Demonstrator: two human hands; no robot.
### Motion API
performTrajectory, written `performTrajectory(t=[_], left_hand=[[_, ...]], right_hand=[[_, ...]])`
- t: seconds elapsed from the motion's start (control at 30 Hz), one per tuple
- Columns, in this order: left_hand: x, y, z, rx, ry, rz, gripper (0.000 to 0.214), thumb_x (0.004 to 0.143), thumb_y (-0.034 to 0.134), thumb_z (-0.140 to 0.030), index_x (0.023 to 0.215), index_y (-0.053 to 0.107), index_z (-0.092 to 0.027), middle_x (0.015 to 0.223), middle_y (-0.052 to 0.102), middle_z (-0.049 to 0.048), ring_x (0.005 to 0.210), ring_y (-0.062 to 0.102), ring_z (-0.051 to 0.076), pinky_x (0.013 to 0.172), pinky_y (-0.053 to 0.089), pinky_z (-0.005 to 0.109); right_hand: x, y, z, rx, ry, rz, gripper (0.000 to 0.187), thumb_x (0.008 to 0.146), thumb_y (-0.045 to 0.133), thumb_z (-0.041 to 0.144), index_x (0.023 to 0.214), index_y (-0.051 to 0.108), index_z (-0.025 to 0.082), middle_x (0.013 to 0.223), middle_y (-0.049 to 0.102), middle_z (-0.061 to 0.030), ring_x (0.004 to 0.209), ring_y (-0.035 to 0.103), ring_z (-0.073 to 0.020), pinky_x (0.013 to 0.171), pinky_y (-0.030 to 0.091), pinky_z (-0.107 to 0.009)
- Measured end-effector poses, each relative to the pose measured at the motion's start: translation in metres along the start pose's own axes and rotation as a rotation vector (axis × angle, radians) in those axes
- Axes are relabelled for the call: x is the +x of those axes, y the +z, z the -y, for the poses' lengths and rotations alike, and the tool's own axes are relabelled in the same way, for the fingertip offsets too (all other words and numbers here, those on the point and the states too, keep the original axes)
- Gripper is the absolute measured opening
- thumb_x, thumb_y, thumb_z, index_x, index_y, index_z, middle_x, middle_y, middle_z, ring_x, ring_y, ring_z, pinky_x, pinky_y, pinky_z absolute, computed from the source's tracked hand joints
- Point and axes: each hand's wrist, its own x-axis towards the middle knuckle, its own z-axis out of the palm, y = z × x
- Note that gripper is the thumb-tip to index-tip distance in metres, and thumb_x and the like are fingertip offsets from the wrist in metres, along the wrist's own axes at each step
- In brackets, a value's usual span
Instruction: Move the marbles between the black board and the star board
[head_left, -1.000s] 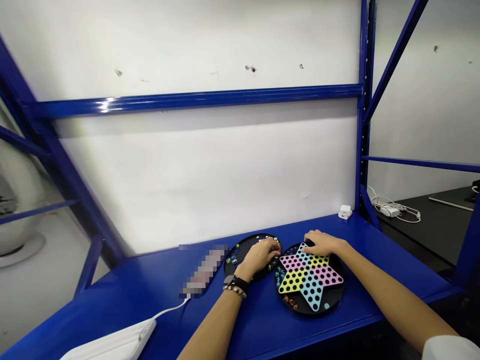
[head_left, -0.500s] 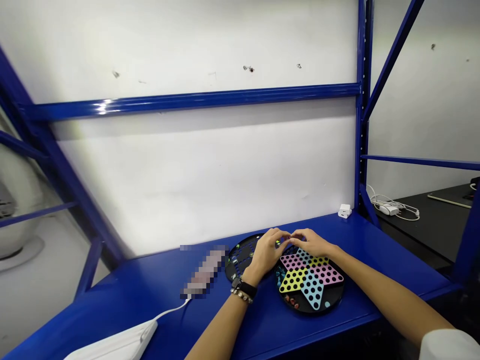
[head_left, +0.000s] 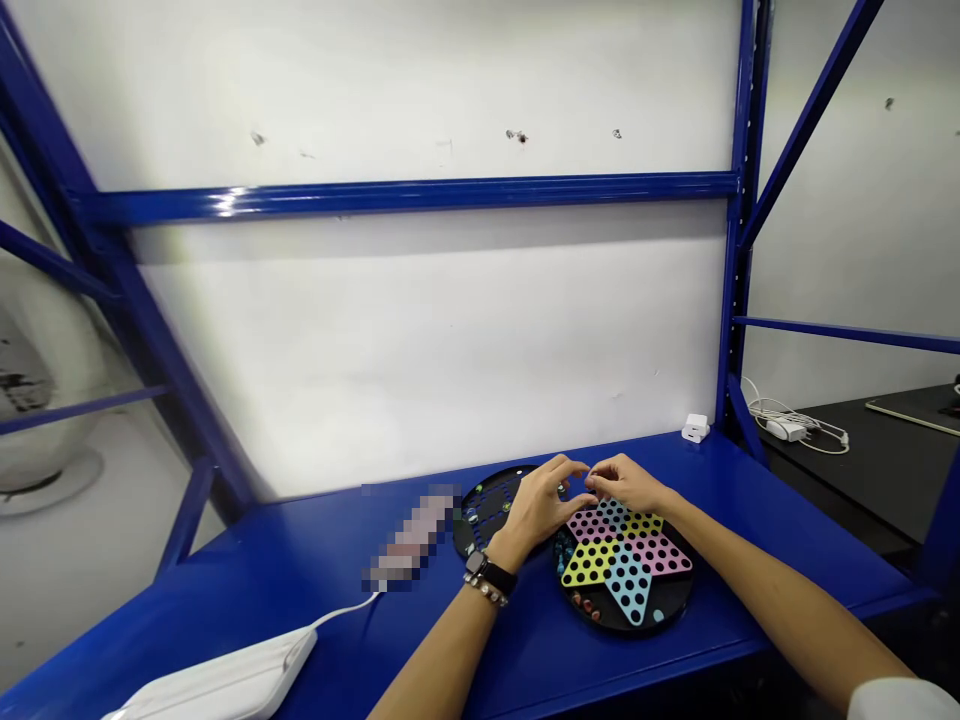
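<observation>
A Chinese checkers board (head_left: 630, 575) with a pastel star of black holes lies on the blue table. Reddish marbles (head_left: 586, 606) sit in its near-left rim pocket, and dark teal ones (head_left: 562, 552) in the left pocket. Over the far-left edge of the star, my left hand (head_left: 541, 497) has thumb and fingers apart, with nothing visible between them. My right hand (head_left: 628, 486) pinches above the far points; whatever is at its fingertips is too small to make out. A second round black board (head_left: 484, 510) with a few marbles is partly covered by my left hand.
Left of the boards lies a pixelated flat object (head_left: 416, 540), joined by a white cable (head_left: 345, 610) to a white device (head_left: 225, 680). White adapters (head_left: 695, 428) stand at the back right. A blue frame post (head_left: 739, 250) rises behind them, beside a dark table (head_left: 825, 470) with cables.
My left thumb and fingers have spread apart and drawn slightly away from my right fingertips. The right hand stays pinched over the board. The whole view has shifted slightly.
</observation>
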Motion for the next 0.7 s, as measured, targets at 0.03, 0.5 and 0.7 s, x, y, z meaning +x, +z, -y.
performTrajectory(t=[0.03,0.5,0.7], left_hand=[[0.000,-0.002,0.002,0.001,-0.011,-0.016,0.025,0.087,0.066,-0.039,0.106,0.065,-0.024,0.097,0.067,0.0012,0.078,0.062,0.015,0.074,0.050,0.027],[-0.016,-0.014,0.037,0.129,-0.147,-0.070,0.019,0.087,0.062,-0.040,0.087,0.068,-0.022,0.084,0.067,0.0000,0.063,0.057,0.012,0.063,0.044,0.026],[-0.019,-0.024,0.055,0.191,-0.266,-0.133,0.016,0.087,0.056,-0.034,0.082,0.067,-0.023,0.084,0.068,-0.0013,0.063,0.056,0.012,0.063,0.042,0.025]], right_hand=[[-0.002,-0.008,-0.004,-0.121,0.024,-0.021,0.041,0.092,0.052,0.051,0.082,0.070,0.016,0.072,0.066,-0.0041,0.067,0.057,-0.0166,0.064,0.044,-0.028],[-0.014,-0.047,-0.018,-0.484,0.224,0.097,0.032,0.083,0.059,0.040,0.063,0.067,0.017,0.062,0.063,-0.0014,0.061,0.054,-0.0142,0.055,0.036,-0.025],[-0.015,-0.044,-0.015,-0.548,0.308,0.129,0.027,0.073,0.069,0.044,0.066,0.069,0.018,0.075,0.069,-0.0060,0.074,0.060,-0.0192,0.056,0.038,-0.025]])
